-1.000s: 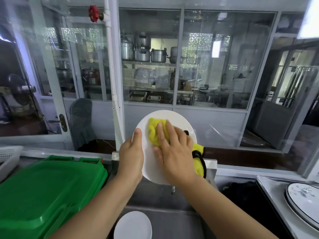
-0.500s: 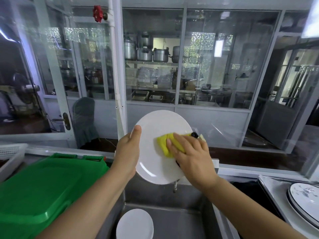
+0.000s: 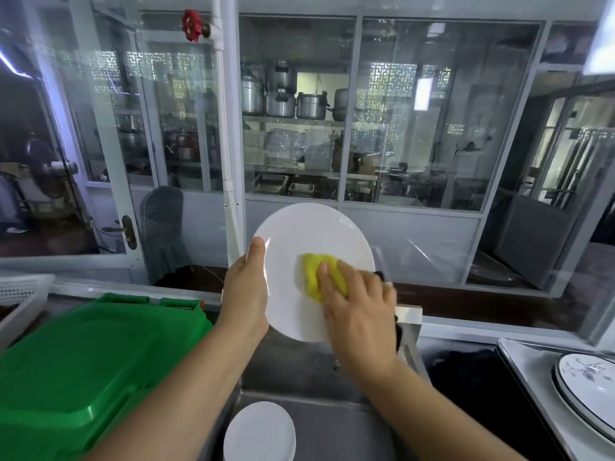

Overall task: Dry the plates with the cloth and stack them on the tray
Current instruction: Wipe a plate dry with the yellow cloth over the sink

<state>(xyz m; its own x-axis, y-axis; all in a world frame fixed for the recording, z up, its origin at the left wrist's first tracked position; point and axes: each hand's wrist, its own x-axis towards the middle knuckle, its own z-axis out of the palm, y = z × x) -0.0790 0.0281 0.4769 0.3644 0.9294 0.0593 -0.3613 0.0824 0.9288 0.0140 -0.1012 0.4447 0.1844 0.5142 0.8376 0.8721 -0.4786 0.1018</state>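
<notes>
The left hand [image 3: 244,294] grips the white plate [image 3: 299,254] by its left rim, thumb laid up over the front edge and the fingers hidden behind, holding it upright above the steel sink [image 3: 319,424]. The right hand [image 3: 359,314] presses a yellow cloth [image 3: 316,276] flat against the plate's face (fingers nearly straight and spread over the cloth). More white plates [image 3: 259,434] lie stacked in the sink below. At the far right, patterned plates [image 3: 589,384] rest on a metal tray [image 3: 522,364]. A green plastic lid [image 3: 76,371] lies to the left.
</notes>
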